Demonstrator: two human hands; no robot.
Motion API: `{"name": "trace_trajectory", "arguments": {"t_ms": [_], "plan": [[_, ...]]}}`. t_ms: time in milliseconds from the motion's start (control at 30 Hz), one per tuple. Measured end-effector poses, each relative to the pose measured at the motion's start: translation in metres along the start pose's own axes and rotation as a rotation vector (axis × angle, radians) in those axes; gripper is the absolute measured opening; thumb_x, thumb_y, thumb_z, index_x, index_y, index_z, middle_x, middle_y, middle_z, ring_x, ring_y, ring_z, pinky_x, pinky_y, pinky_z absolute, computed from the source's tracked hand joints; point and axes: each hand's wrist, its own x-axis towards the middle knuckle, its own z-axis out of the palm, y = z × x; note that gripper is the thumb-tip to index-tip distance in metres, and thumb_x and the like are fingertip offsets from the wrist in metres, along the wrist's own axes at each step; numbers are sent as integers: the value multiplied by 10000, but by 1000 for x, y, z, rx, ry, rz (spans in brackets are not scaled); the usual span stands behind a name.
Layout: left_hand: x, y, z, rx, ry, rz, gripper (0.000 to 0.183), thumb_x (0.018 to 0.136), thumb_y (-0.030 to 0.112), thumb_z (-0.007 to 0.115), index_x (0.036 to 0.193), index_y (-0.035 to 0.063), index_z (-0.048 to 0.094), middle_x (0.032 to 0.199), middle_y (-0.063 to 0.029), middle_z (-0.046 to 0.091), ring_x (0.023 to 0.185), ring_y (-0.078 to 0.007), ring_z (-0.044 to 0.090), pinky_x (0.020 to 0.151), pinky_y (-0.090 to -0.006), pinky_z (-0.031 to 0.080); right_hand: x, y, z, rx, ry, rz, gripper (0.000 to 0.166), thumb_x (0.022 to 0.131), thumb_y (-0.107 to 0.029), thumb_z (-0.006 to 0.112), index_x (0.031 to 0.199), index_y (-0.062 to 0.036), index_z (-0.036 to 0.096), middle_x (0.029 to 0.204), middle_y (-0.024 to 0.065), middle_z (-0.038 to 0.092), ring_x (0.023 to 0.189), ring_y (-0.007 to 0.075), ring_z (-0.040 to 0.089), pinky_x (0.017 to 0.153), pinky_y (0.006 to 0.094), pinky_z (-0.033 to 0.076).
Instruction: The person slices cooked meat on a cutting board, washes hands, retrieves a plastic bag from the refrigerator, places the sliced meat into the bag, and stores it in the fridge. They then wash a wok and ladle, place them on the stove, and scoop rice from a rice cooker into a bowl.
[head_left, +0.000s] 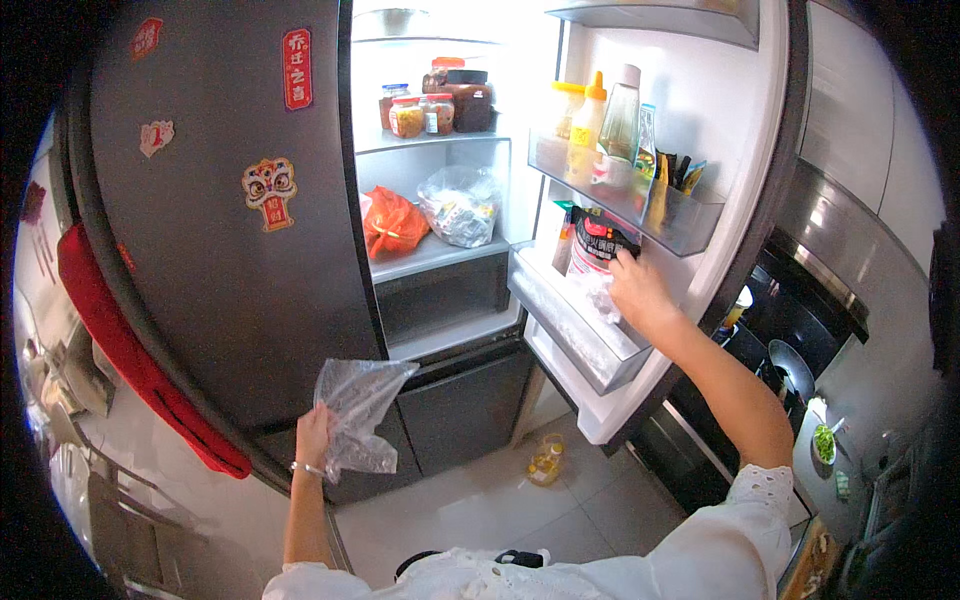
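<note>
My left hand (313, 435) holds a clear plastic bag (360, 412) in front of the closed dark door. At the lower door shelf (577, 322) of the open refrigerator, my right hand (636, 289) touches the right side of a black, white and red food packet (596, 240); its fingertips are partly hidden, so I cannot tell if they grip it. Crumpled clear plastic (600, 296) lies just beneath that hand. Bottles, among them a squeeze bottle with a yellow cap (583, 139), stand on the door shelf above.
Lidded jars (471, 101) stand on an inner shelf, with an orange-red plastic bag (394, 225) and a filled clear bag (461, 210) below. An oil bottle (546, 461) stands on the floor. At the right are a wok (791, 367) and a plate of chopped greens (824, 444).
</note>
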Motion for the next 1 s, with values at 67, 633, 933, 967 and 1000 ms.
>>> {"name": "trace_trajectory", "arguments": {"t_ms": [67, 633, 933, 967, 1000], "plan": [[-14, -5, 18, -25, -58, -3, 388, 901, 308, 449, 674, 22, 580, 535, 29, 464, 466, -57, 394, 427, -225, 312, -17, 5, 45, 289, -101, 331, 169, 728, -64, 524, 846, -35, 641, 896, 121, 619, 860, 266, 588, 767, 387, 449], [-50, -1, 55, -41, -198, -189, 358, 900, 281, 449, 749, -3, 606, 603, -1, 523, 516, -75, 436, 480, -218, 353, -37, -10, 27, -325, -300, 80, 201, 755, -190, 545, 872, -88, 674, 1020, 55, 567, 1001, 244, 478, 778, 356, 410], [-71, -47, 45, 37, -186, -166, 312, 876, 249, 472, 713, 14, 597, 588, -5, 535, 498, -76, 466, 462, -227, 375, -139, 19, -17, 512, 898, 645, 198, 751, -100, 609, 919, -36, 528, 918, 107, 535, 859, 259, 505, 711, 353, 409], [-71, -52, 53, 55, -207, -185, 313, 874, 251, 474, 707, 17, 598, 577, -4, 531, 495, -75, 466, 458, -229, 375, -152, 29, -1, 526, 939, 851, 270, 761, -110, 618, 994, -23, 512, 992, 130, 524, 903, 264, 496, 750, 349, 404], [-70, -57, 65, 81, -251, -155, 329, 867, 274, 486, 697, 16, 597, 562, -9, 533, 491, -74, 474, 460, -229, 384, -161, 38, 24, 779, 936, 915, 433, 775, -192, 648, 1117, -10, 454, 1093, 134, 481, 980, 252, 462, 821, 333, 378]]}}
